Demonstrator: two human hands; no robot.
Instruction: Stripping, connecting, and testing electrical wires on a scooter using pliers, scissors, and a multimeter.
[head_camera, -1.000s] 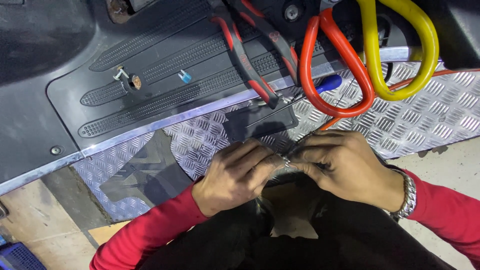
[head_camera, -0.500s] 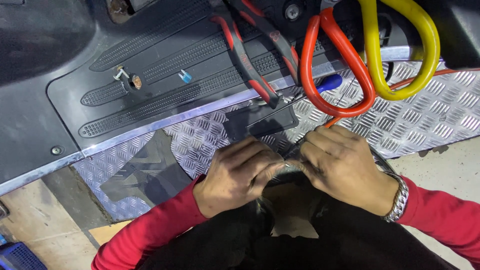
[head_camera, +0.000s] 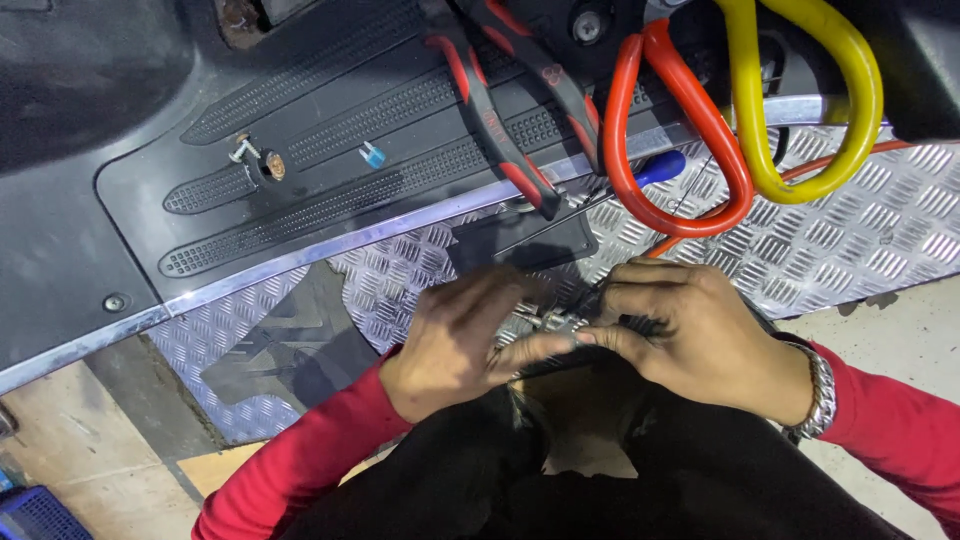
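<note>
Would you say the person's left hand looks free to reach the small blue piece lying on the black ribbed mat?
Probably not right away: the left hand is busy, pinching a small metal part together with the right hand. The path to the blue piece looks open, though.

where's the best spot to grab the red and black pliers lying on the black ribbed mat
Grip the red and black pliers by both handles near their lower ends, coming from the person's side. The handles splay apart there and lie flat on the black ribbed mat, clear of the red cable loop.
</note>
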